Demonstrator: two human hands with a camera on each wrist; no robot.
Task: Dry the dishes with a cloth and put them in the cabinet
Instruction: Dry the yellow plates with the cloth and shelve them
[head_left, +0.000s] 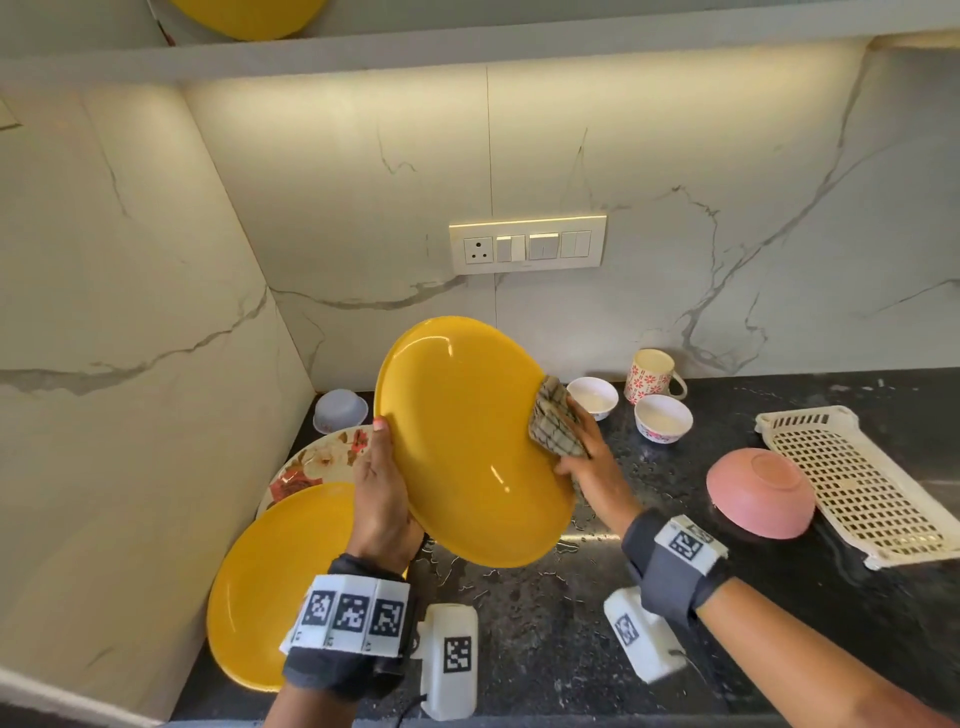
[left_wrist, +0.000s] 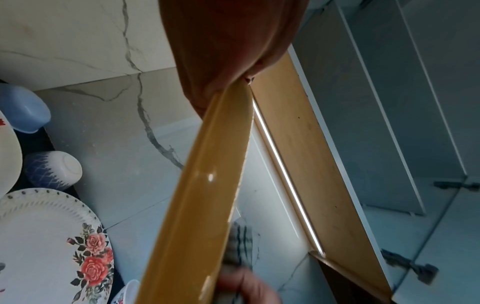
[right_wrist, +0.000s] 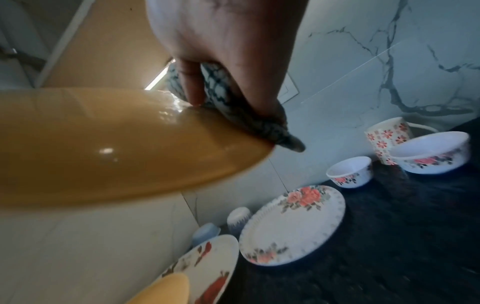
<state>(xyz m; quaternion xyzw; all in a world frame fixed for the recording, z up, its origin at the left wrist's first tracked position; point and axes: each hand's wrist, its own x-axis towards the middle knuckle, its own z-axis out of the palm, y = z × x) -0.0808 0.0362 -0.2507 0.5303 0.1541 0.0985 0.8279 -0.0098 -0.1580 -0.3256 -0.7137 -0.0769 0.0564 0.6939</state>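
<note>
A yellow plate (head_left: 462, 441) is held tilted above the black counter (head_left: 545, 623). My left hand (head_left: 382, 493) grips its left rim, thumb on the front face. My right hand (head_left: 587, 452) pinches a checked cloth (head_left: 553, 423) over the plate's right rim. In the left wrist view the yellow plate (left_wrist: 197, 205) shows edge-on, with the checked cloth (left_wrist: 240, 240) at its far end. From the right wrist, the cloth (right_wrist: 218, 88) is bunched under my fingers (right_wrist: 192, 86) against the plate (right_wrist: 116, 148).
A second yellow plate (head_left: 265, 587) and a floral plate (head_left: 317, 462) lie at the left. A blue bowl (head_left: 338, 410) sits in the corner. Two white bowls (head_left: 664, 418), a flowered mug (head_left: 652, 376), an overturned pink bowl (head_left: 759, 491) and a white basket (head_left: 857, 478) stand to the right. A cabinet shelf (head_left: 467, 47) hangs overhead.
</note>
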